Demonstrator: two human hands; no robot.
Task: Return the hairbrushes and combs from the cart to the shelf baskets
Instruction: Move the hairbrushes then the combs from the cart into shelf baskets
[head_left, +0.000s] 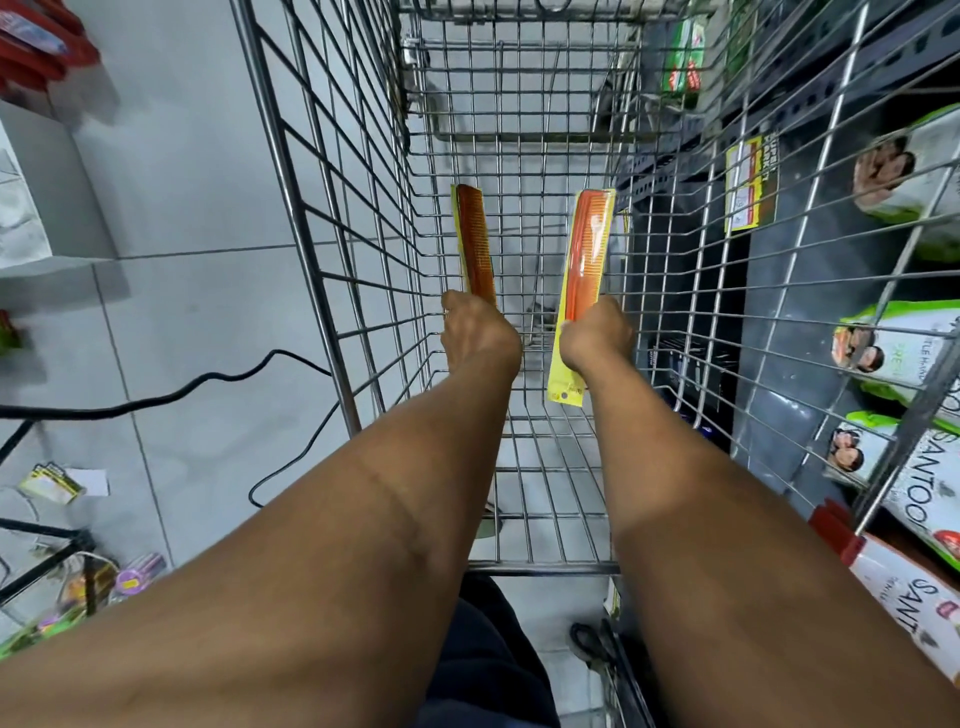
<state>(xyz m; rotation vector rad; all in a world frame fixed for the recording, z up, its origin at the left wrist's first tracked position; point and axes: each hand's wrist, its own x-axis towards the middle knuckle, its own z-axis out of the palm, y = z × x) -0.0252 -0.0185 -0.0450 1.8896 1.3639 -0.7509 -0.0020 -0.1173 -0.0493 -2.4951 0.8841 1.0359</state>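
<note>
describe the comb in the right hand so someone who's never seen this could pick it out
Look inside the wire shopping cart in the middle of the view, where two hands each hold up a packaged comb. The right hand grips the orange comb on a broad yellow backing card. The left hand's comb is darker brown, its card barely showing.

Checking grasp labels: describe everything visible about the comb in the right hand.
The comb in the right hand is long, orange, looks plastic, and is sealed on a yellow backing card whose lower end sticks out below the fist. It stands roughly upright over the wire cart, teeth facing right. The hand grips its lower part; nothing else touches it.
</note>
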